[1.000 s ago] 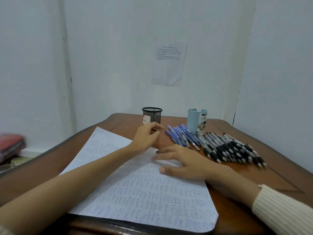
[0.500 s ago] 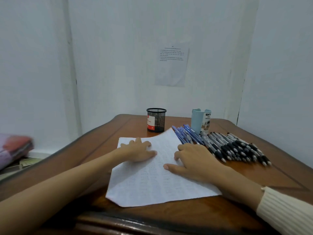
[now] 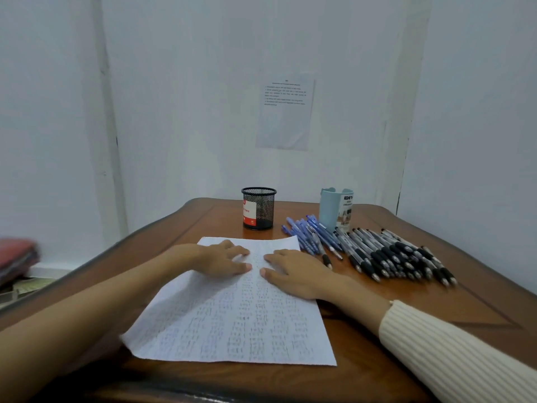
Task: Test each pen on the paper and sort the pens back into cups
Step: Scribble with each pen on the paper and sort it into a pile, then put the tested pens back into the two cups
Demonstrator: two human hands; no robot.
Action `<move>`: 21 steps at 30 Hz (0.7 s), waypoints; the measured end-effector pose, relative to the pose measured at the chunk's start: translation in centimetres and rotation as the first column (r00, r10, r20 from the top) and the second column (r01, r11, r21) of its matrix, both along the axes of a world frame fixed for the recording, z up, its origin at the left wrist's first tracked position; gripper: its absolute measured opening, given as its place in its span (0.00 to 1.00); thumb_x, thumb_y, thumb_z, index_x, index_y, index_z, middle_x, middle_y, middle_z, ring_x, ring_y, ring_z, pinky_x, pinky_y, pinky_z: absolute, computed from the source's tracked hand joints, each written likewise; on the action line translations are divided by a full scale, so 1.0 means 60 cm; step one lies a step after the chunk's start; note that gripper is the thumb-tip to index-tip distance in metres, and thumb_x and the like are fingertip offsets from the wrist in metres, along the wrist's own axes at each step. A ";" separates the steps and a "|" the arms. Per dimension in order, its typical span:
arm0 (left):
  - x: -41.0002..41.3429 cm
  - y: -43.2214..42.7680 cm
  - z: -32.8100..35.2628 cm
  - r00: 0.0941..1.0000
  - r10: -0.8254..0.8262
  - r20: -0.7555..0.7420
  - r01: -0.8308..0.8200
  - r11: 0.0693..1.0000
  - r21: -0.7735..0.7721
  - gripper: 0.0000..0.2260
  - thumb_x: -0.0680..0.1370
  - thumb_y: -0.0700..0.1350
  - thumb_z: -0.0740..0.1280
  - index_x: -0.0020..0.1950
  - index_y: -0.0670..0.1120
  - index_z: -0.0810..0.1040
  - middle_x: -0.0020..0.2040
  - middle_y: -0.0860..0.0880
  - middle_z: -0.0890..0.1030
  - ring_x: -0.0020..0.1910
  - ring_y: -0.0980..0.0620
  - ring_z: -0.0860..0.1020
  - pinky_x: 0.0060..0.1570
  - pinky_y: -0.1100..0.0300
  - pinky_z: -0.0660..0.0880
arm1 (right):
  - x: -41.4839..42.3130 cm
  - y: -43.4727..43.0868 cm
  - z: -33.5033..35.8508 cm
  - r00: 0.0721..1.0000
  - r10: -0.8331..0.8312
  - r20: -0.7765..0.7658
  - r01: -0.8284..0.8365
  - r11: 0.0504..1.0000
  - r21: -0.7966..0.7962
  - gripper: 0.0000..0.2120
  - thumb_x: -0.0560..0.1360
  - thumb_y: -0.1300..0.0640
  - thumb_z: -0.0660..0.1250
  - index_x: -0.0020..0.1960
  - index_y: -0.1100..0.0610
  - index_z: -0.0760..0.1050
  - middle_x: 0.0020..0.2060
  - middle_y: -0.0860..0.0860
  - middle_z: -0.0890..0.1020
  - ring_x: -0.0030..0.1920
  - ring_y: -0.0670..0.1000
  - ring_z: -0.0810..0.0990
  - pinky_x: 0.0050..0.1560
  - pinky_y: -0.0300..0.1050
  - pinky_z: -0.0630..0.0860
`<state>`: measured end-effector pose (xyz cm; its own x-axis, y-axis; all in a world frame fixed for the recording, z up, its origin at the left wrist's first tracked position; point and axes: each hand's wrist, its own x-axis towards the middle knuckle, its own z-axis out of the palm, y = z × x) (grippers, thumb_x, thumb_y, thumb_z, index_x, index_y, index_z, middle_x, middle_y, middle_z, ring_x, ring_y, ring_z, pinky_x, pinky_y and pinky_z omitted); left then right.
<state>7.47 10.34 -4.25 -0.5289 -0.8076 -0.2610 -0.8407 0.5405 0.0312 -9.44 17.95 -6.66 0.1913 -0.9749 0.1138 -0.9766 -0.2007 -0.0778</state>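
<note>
- White paper (image 3: 232,321) lies flat on the wooden table (image 3: 436,309).
- On its far half I see the left hand (image 3: 223,258) and the right hand (image 3: 293,271), palms down, fingers straight, pressing the sheet and holding no pen.
- Blue pens (image 3: 311,234) and black pens (image 3: 392,254) lie in a row just right of the right hand.
- Behind them stand a black mesh cup (image 3: 258,209) and a light blue cup (image 3: 331,210).
</note>
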 end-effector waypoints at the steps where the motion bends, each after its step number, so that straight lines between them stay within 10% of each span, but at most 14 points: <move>1: 0.006 -0.001 0.009 0.999 0.027 0.041 -0.028 1.000 0.010 0.27 0.79 0.62 0.50 0.76 0.55 0.50 0.77 0.47 0.51 0.75 0.44 0.55 0.72 0.43 0.54 | 0.003 -0.004 0.000 0.999 0.039 0.025 -0.040 0.999 0.007 0.25 0.80 0.43 0.51 0.72 0.55 0.63 0.70 0.54 0.68 0.69 0.53 0.67 0.68 0.51 0.65; 14: -0.013 -0.030 0.007 0.996 0.014 0.092 -0.016 1.000 0.016 0.30 0.76 0.67 0.47 0.76 0.60 0.45 0.78 0.48 0.46 0.76 0.43 0.49 0.71 0.39 0.49 | -0.004 -0.045 -0.004 0.992 -0.094 -0.090 0.096 0.995 0.020 0.38 0.75 0.31 0.43 0.76 0.54 0.54 0.73 0.56 0.62 0.72 0.56 0.61 0.70 0.57 0.58; 21: -0.050 -0.073 0.024 0.951 0.161 -0.265 -0.148 0.987 0.068 0.32 0.79 0.56 0.60 0.76 0.42 0.50 0.75 0.43 0.56 0.72 0.42 0.60 0.67 0.45 0.65 | -0.022 -0.050 -0.002 0.981 -0.150 -0.127 0.147 0.989 -0.032 0.29 0.77 0.35 0.46 0.74 0.46 0.58 0.71 0.58 0.62 0.72 0.58 0.58 0.70 0.55 0.57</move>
